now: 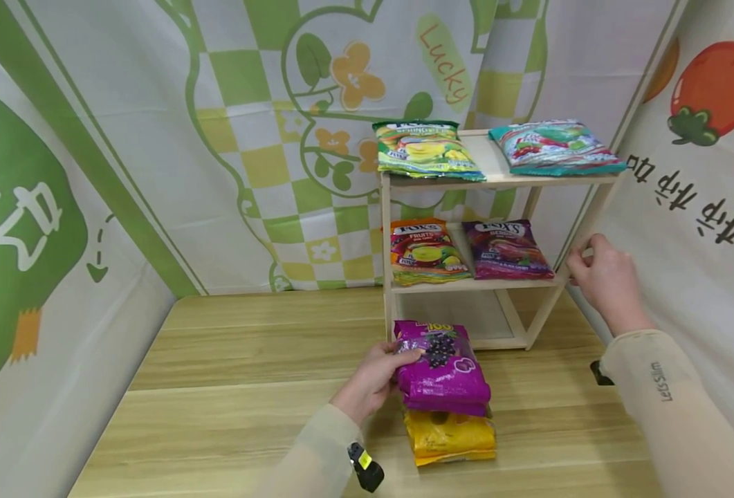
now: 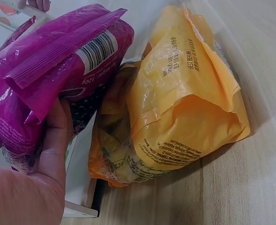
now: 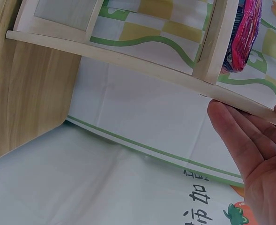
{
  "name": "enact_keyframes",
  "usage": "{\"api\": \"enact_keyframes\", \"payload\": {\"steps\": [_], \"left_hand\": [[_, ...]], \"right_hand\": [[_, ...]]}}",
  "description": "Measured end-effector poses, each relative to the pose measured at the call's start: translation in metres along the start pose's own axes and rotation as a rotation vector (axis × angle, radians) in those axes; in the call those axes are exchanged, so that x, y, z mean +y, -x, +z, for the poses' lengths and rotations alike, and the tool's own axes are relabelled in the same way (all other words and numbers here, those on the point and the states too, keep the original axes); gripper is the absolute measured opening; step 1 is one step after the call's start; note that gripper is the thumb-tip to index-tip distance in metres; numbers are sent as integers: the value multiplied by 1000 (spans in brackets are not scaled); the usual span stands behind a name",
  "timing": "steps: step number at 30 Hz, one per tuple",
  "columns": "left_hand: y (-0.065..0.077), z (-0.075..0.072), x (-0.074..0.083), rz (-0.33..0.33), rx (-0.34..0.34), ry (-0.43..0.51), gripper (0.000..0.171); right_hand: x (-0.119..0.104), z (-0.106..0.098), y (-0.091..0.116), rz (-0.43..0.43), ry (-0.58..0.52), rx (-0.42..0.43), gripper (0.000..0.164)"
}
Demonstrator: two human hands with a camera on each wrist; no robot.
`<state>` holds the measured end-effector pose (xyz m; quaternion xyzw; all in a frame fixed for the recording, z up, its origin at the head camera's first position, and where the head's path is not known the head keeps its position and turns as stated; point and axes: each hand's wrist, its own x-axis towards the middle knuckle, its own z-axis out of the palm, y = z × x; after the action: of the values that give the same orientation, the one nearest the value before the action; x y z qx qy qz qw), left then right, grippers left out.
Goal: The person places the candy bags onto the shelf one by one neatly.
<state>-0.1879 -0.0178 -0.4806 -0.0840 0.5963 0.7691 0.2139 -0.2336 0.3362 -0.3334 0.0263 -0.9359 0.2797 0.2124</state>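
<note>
My left hand (image 1: 371, 377) grips a purple candy bag (image 1: 444, 380) by its left side, thumb over the front with the grape picture. In the left wrist view the back seam and barcode of the purple bag (image 2: 63, 51) show, with fingers curled under it. Just below it a yellow candy bag (image 1: 450, 437) rests on the table, partly covered by the purple one in the head view. At the right my right hand (image 1: 608, 280) holds the right front post of a small wooden shelf (image 1: 503, 181), fingers against the post (image 3: 175, 77) and thumb on its other side.
On the top tier lie a green-yellow candy bag (image 1: 425, 149) and a teal one (image 1: 560, 147). The middle tier bears an orange Fox's bag (image 1: 427, 250) and a dark purple one (image 1: 506, 249). Printed fabric walls (image 1: 248, 138) enclose the wooden table (image 1: 236, 387).
</note>
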Motion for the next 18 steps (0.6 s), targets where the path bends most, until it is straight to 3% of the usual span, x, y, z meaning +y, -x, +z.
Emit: {"api": "enact_keyframes", "payload": {"steps": [18], "left_hand": [[-11, -1, -1, -21, -23, 51, 67]], "right_hand": [[3, 2, -1, 7, 2, 3, 20]]}}
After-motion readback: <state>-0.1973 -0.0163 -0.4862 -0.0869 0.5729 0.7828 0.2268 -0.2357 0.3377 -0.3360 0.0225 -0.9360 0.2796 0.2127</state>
